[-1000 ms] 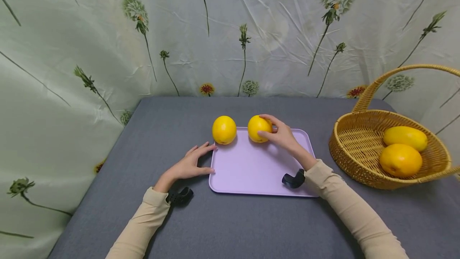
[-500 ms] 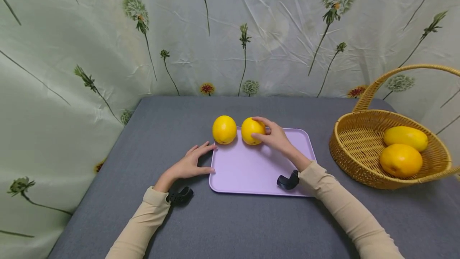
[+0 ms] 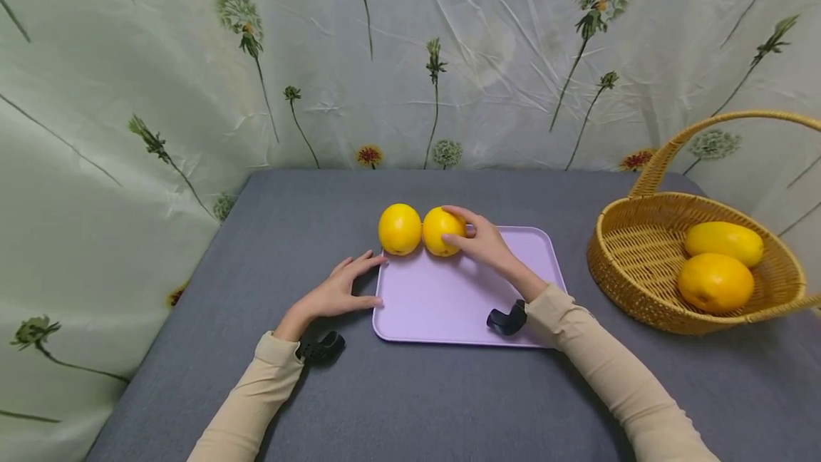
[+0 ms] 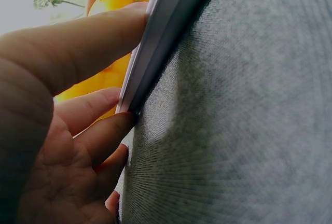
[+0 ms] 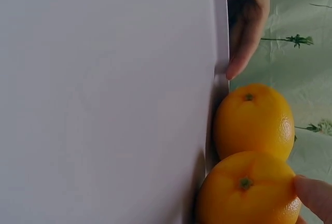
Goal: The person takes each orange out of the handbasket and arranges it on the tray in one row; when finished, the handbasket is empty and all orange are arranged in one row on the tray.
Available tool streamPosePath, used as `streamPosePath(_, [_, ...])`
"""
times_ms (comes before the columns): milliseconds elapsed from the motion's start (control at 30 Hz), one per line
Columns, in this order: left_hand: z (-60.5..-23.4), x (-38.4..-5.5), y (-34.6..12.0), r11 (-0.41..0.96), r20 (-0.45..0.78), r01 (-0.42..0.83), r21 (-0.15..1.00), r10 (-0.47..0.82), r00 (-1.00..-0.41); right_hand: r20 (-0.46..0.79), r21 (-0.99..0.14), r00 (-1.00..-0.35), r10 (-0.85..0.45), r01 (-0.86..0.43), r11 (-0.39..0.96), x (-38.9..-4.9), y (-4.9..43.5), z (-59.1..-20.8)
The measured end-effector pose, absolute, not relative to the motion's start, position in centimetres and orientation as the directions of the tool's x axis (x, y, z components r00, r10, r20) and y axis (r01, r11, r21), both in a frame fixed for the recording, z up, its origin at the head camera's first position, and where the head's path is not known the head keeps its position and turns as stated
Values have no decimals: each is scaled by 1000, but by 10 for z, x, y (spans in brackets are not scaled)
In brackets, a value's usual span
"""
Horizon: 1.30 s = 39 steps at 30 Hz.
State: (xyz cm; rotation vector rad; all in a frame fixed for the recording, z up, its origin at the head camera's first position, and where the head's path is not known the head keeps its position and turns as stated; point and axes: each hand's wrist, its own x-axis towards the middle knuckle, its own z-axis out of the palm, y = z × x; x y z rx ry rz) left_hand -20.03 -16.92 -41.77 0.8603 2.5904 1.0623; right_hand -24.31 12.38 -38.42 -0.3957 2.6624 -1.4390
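On the far left corner of a lilac tray (image 3: 442, 305) sits one orange (image 3: 399, 230). A second orange (image 3: 439, 232) is right beside it; whether they touch is hard to tell. My right hand (image 3: 485, 242) holds this second orange from its right side, thumb in front and fingers behind. In the right wrist view, both oranges stand by the tray's rim, stem ends showing. My left hand (image 3: 338, 296) touches the tray's left edge with its thumb and fingertips, fingers spread and fairly straight. The left wrist view shows these fingertips along the rim (image 4: 150, 40).
A wicker basket (image 3: 599, 262) with a tall handle stands on the right of the grey-covered table (image 3: 410, 405). It contains a long yellow fruit (image 3: 725, 244) and a rounder orange-yellow fruit (image 3: 715, 282). Behind the table hangs a flower-printed curtain (image 3: 513, 91).
My right hand has moved left along the tray's far side with its orange, closing the gap to the other orange. The left hand has stayed at the tray's edge.
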Motion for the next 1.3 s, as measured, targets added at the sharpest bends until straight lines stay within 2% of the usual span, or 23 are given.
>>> streamPosePath(600, [-420,-201,-169,575,8,428,697,590,-807,-51,-866,-940,-337,-127,483,-242,143,-375])
streamPosePath(1300, [-420,-202,-171,564,44,462,685,601,-798,76,-735,-956,-283,-245,632,-209,200,-350])
